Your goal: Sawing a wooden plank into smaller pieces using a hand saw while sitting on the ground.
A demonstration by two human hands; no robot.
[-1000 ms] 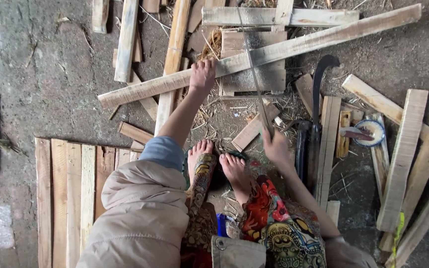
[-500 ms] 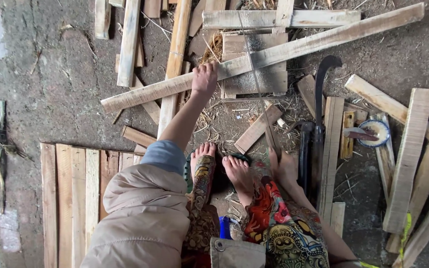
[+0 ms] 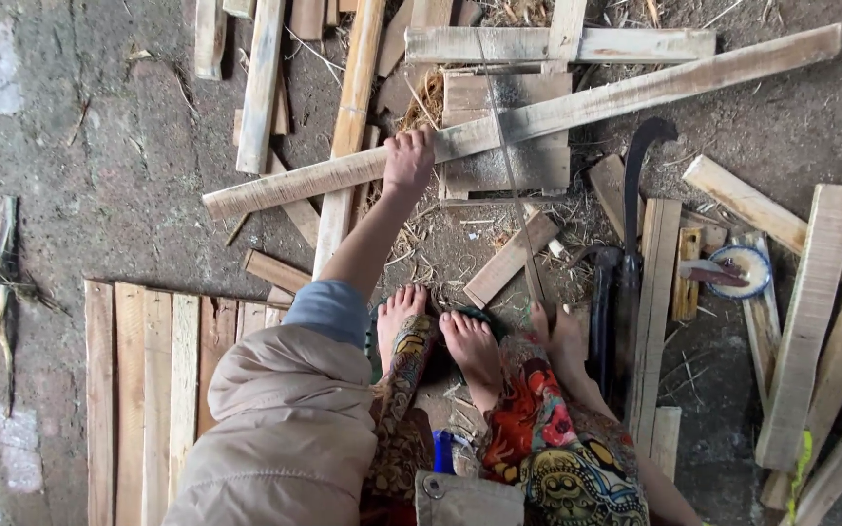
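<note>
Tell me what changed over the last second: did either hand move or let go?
The right hand drew back from beside the short plank toward the feet, low by the dark tools. The left hand kept pressing the long plank, which stayed put.

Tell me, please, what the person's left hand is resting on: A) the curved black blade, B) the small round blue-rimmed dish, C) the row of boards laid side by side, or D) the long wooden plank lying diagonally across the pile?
D: the left hand lies on top of the long plank, its fingers over the upper edge, well away from the other three.
</note>
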